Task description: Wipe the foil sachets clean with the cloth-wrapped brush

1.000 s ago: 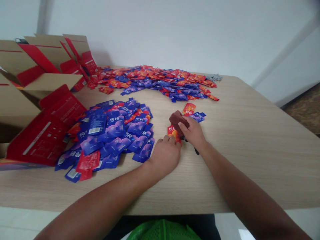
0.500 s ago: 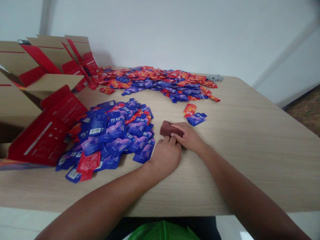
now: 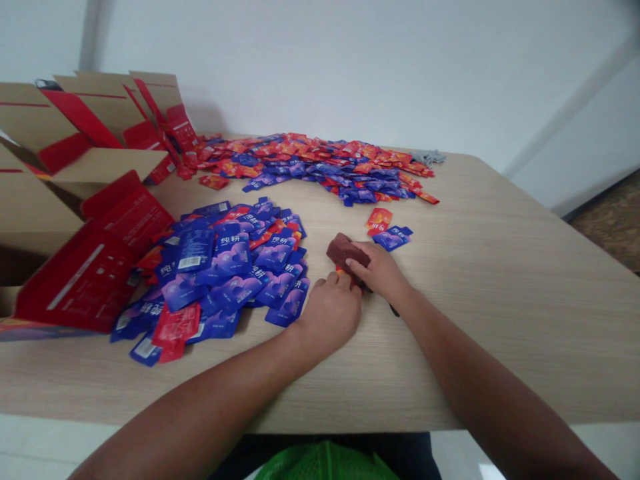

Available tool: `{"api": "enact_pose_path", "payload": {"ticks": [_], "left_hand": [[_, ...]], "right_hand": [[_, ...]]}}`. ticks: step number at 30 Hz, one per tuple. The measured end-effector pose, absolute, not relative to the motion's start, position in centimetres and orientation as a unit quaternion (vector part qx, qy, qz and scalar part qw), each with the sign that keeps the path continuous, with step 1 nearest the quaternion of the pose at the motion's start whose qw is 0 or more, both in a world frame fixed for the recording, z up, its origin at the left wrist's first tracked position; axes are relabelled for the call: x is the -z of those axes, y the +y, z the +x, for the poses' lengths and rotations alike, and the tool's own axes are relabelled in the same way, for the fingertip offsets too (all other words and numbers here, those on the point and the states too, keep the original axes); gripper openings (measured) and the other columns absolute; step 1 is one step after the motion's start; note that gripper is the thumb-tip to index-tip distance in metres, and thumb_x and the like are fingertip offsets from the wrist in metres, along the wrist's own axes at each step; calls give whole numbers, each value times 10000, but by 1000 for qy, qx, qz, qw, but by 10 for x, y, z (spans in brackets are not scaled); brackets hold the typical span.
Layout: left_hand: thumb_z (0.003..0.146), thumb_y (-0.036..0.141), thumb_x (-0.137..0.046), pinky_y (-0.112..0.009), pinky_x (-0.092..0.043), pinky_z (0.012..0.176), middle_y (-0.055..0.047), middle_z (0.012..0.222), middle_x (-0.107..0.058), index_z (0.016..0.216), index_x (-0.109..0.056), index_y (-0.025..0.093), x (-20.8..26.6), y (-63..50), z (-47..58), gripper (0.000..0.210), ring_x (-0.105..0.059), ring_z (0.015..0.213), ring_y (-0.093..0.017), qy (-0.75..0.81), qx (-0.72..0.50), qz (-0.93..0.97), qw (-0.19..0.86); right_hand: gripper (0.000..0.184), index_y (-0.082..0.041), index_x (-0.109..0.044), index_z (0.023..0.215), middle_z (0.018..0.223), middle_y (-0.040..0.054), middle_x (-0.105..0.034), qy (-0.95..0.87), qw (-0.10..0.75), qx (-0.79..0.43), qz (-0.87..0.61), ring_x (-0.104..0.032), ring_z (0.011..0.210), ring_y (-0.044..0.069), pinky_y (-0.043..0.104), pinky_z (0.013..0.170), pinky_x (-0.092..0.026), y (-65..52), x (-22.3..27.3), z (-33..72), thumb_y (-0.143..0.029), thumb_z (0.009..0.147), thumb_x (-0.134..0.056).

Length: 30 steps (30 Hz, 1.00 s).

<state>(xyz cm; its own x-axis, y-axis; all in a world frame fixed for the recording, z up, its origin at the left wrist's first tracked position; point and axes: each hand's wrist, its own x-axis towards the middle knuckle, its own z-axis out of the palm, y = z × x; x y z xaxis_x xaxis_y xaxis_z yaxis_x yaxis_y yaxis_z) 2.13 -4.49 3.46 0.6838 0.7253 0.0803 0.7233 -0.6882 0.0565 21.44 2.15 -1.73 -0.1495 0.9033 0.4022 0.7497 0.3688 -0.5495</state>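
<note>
In my right hand (image 3: 381,272) is a reddish-brown, block-shaped thing (image 3: 344,249); its kind does not show clearly. The fingers wrap over its right part, and a thin dark end pokes out below the wrist. My left hand (image 3: 333,308) rests on the table just below it, with fingers curled down. At those fingertips a bit of a red-orange sachet (image 3: 355,289) shows, mostly hidden under both hands and the brown thing. Close beyond the right hand lie another red-orange sachet (image 3: 379,219) and a blue sachet (image 3: 393,238), which touch.
A heap of mostly blue sachets (image 3: 233,260) spreads left of my hands. Along the wall runs a long pile of red and blue sachets (image 3: 320,160), with a grey cloth-like thing (image 3: 429,157) at its right end. Open cardboard boxes (image 3: 90,267) crowd the table's (image 3: 500,267) left side.
The brown thing and my right hand have shifted slightly right and tilted, exposing part of a red-orange sachet and the dark end. My left hand has barely moved.
</note>
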Motion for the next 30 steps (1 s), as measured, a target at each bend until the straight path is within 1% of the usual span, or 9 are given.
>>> {"api": "enact_pose_path", "payload": {"ticks": [4, 8, 11, 13, 14, 21, 24, 28, 30], "left_hand": [[1050, 305, -525, -472, -557, 889, -187, 1201, -677, 1152, -736, 145, -37, -44, 22, 283, -609, 1110, -335, 395, -34, 918, 22], [1052, 305, -518, -486, -561, 878, -190, 1194, -682, 1157, -735, 138, -38, -44, 22, 293, -611, 1110, -349, 391, -31, 920, 22], [1053, 298, -517, -489, -564, 878, -192, 1230, -679, 1171, -732, 136, -37, -44, 22, 295, -612, 1122, -354, 390, -40, 920, 13], [1055, 291, -518, -488, -561, 891, -196, 1270, -671, 1189, -730, 135, -36, -45, 22, 296, -610, 1129, -349, 389, -39, 920, 11], [1055, 290, -520, -488, -559, 898, -199, 1283, -667, 1198, -729, 134, -36, -45, 22, 297, -609, 1133, -346, 391, -37, 920, 12], [1054, 307, -538, -479, -548, 909, -207, 1260, -675, 1213, -734, 135, -39, -45, 22, 306, -605, 1136, -346, 397, -27, 917, 26], [1057, 310, -519, -470, -548, 900, -202, 1241, -679, 1197, -735, 134, -39, -45, 22, 311, -605, 1123, -344, 394, -28, 918, 25], [1059, 312, -501, -463, -547, 891, -192, 1218, -680, 1163, -735, 140, -38, -44, 21, 309, -604, 1127, -345, 393, -31, 919, 23], [1058, 311, -502, -460, -547, 891, -194, 1241, -675, 1165, -734, 139, -37, -44, 21, 307, -605, 1127, -342, 394, -34, 918, 20]], "right_hand": [[326, -224, -736, 1245, 1151, 111, -773, -736, 349, -105, -570, -692, 1029, 311, 489, 971, -541, 26, 19, 222, -365, 959, -670], [341, -217, -726, 1243, 1181, 125, -760, -736, 350, -101, -571, -687, 1059, 323, 504, 995, -531, 25, 16, 223, -425, 982, -656], [523, -219, -702, 1278, 1243, 139, -736, -748, 338, -103, -561, -679, 1091, 345, 534, 1021, -527, 22, 12, 221, -529, 869, -806], [661, -217, -683, 1314, 1278, 149, -720, -753, 331, -106, -558, -673, 1113, 357, 554, 1035, -525, 21, 11, 220, -542, 776, -888], [684, -215, -674, 1332, 1291, 152, -714, -752, 331, -108, -559, -671, 1123, 359, 561, 1041, -523, 21, 11, 220, -526, 765, -898], [518, -227, -649, 1392, 1329, 138, -715, -739, 360, -131, -553, -671, 1204, 346, 579, 1086, -521, 21, 17, 222, -315, 891, -744], [520, -225, -641, 1409, 1367, 147, -707, -726, 392, -114, -553, -668, 1247, 347, 576, 1109, -522, 19, 17, 221, -295, 900, -724], [535, -244, -616, 1450, 1389, 141, -697, -688, 464, -75, -553, -670, 1256, 339, 565, 1112, -538, 15, 11, 218, -311, 927, -705], [546, -265, -601, 1475, 1443, 129, -674, -686, 486, -53, -539, -645, 1309, 335, 566, 1147, -516, 12, 7, 217, -307, 939, -697]]}}
